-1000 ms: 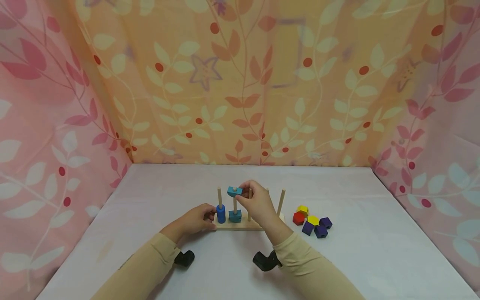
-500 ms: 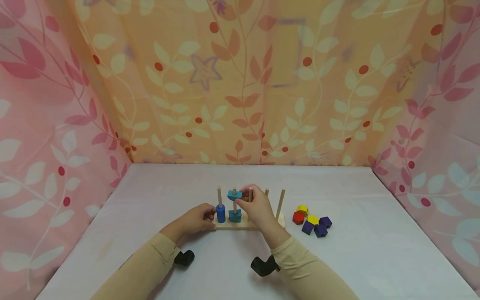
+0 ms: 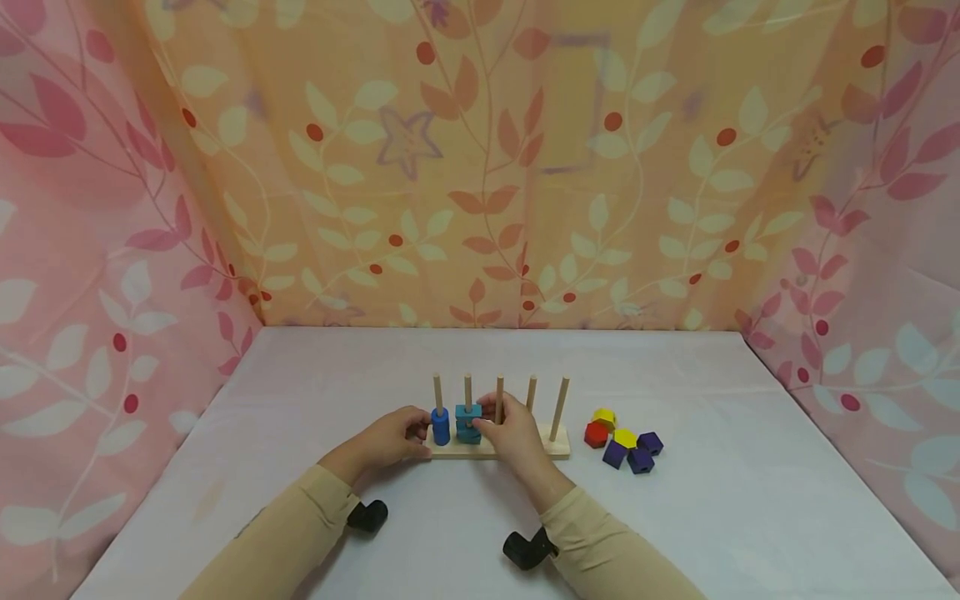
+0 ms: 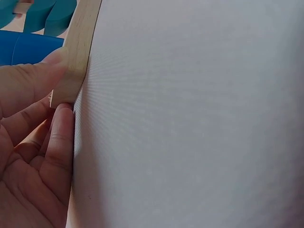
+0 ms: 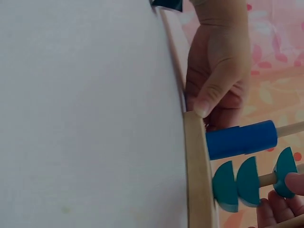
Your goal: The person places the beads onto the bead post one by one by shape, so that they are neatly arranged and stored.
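Observation:
A wooden base with upright pegs (image 3: 465,452) sits on the white table. My left hand (image 3: 386,437) grips its left end, thumb (image 4: 58,58) against the top edge and fingertips at the end face. Blue cylinders (image 3: 441,427) are stacked on the leftmost peg. On the second peg, my right hand (image 3: 519,435) pinches a teal half-round block (image 5: 285,173), which is threaded on the peg. Two more teal half-round blocks (image 5: 248,182) sit below it, at the base. Part of the right hand is outside the right wrist view.
Right of the base lie loose blocks: a red one (image 3: 596,434), yellow ones (image 3: 625,438) and purple ones (image 3: 641,461). The three pegs to the right, such as the end peg (image 3: 559,408), carry no blocks. Patterned curtains (image 3: 480,167) surround the table.
My right hand has moved down, sliding the teal half-round block from near the top of the second peg to close above the other teal blocks. The left hand stays on the base.

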The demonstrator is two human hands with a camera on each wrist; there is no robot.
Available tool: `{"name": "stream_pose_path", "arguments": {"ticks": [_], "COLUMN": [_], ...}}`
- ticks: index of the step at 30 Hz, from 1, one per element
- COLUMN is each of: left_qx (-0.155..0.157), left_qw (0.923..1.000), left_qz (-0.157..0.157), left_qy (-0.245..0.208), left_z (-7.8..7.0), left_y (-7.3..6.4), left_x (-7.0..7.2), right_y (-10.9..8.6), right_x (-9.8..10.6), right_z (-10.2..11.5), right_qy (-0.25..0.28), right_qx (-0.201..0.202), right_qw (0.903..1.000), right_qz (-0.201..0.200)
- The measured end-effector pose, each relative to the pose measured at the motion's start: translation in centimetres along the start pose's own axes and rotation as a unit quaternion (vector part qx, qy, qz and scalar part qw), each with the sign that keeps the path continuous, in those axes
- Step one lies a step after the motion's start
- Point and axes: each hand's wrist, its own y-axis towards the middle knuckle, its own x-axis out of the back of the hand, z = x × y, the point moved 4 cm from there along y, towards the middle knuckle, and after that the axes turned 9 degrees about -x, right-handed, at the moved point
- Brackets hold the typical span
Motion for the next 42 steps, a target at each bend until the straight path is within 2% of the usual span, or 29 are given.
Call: {"name": "stream_pose_path", "arguments": {"ticks": [6, 17, 32, 42], "left_qx": [-0.011, -0.003, 0.001, 0.011], "left_qw": [0.9999, 0.9999, 1.0000, 0.9999], "left_qz": [0.003, 0.002, 0.001, -0.003], "left_qy": [0.004, 0.015, -0.006, 0.004], "left_z": [0.1, -0.1, 0.0, -0.2], "left_y": [0.0, 0.1, 0.0, 0.0], "left_x": [0.1, 0.1, 0.0, 0.1], "right_y": [0.0, 0.0, -0.9, -2.4], "right_x": [-0.2, -0.5, 0.2, 1.8], "right_z": [-0.7, -1.3, -1.0, -0.5], "right_qy": [-0.020, -0.018, -0.008, 0.027], "right_qx": [0.001, -0.017, 0.015, 0.045], "right_qw": [0.9998, 0.9997, 0.9997, 0.9968], "right_qz": [-0.005, 0.004, 0.017, 0.060]}}
